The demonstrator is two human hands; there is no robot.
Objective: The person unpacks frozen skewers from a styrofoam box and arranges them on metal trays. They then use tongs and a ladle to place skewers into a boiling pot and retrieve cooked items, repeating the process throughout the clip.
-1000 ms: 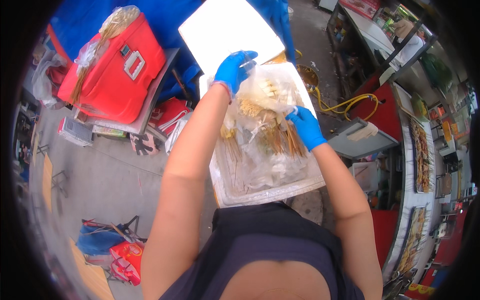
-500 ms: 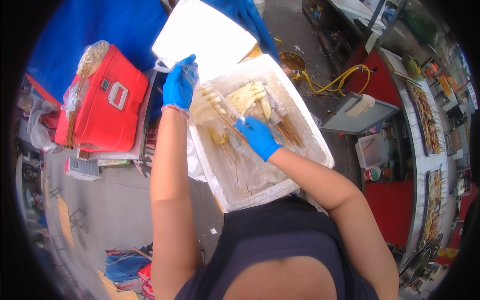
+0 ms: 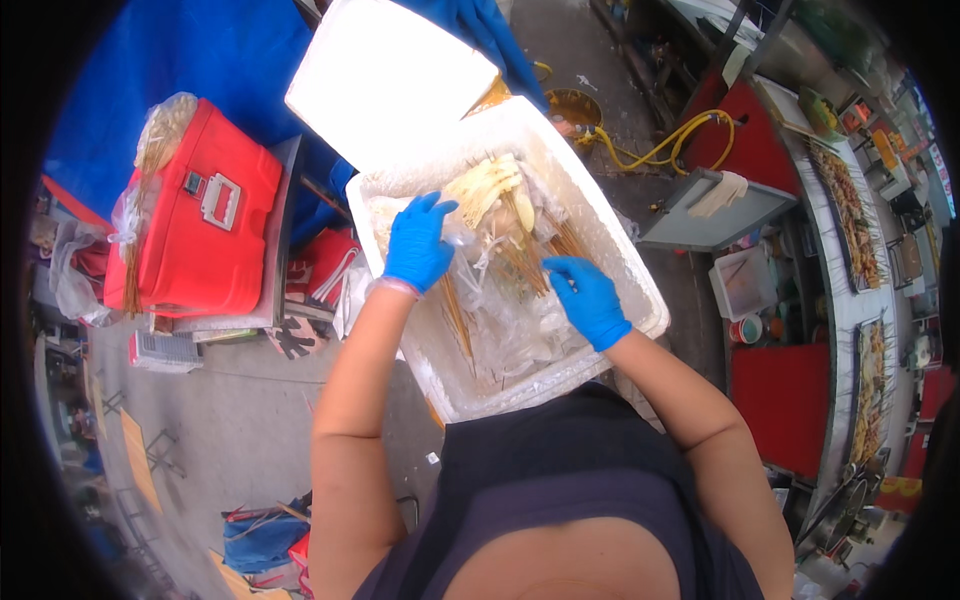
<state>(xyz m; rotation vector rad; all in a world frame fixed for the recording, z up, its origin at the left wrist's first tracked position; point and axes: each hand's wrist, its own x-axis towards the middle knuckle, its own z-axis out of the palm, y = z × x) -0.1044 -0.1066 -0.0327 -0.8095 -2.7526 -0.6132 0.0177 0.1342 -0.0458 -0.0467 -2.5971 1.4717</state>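
Observation:
Both my hands wear blue gloves and are over a white foam box (image 3: 640, 290). My left hand (image 3: 420, 243) hovers at the box's left side, fingers apart, above bagged skewers (image 3: 457, 315) with their sticks pointing toward me. My right hand (image 3: 590, 303) is at the right side, fingers bent but apart, beside the stick ends of more skewers (image 3: 523, 262). Pale, strip-like food (image 3: 485, 190) on sticks lies at the far end of the box. Crumpled clear plastic bags (image 3: 500, 325) cover the middle and near part. What lies beneath my left palm is hidden.
The white foam lid (image 3: 390, 80) leans beyond the box. A red cooler (image 3: 210, 220) stands on a bench at left, with bagged skewers (image 3: 150, 165) against it. A yellow hose (image 3: 690, 140) curls at the right. Trays of skewers (image 3: 850, 215) line a far-right counter.
My left hand has come down from the raised clear bag to the box's left side, releasing the bag. My right hand has moved right and nearer, away from the bagged skewers.

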